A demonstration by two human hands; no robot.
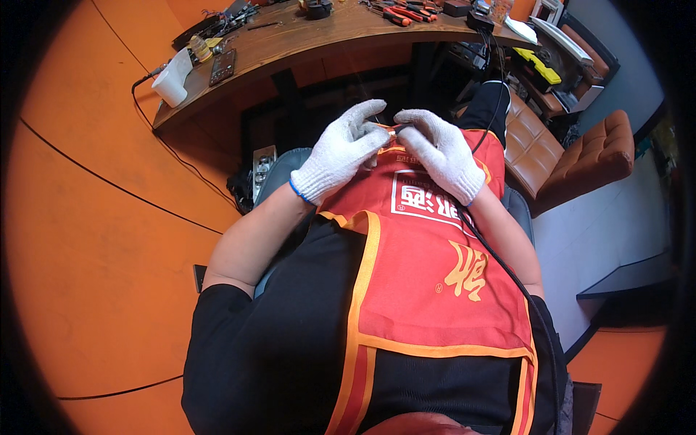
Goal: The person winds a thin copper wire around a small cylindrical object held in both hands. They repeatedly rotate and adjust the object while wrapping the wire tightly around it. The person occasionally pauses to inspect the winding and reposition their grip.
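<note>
Both hands wear white knit gloves and come together above my lap, over the far end of a red apron [406,297] with orange trim. My left hand [346,151] has its fingers bent and its thumb toward the right hand. Facing it, my right hand [441,152] also curls its fingers, with the thumb pointing inward. The fingertips nearly meet over a small light-coloured bit [392,133], too small to name. What lies inside the fingers is mostly hidden by the gloves. A blue band edges the left glove's cuff.
A wooden desk [290,47] stands ahead, carrying a white paper roll [171,83], a phone [223,67] and red-handled pliers [399,16]. Brown padded chair [573,156] at right. A black cable [500,272] runs down past my right arm. Orange wall [94,239] at left.
</note>
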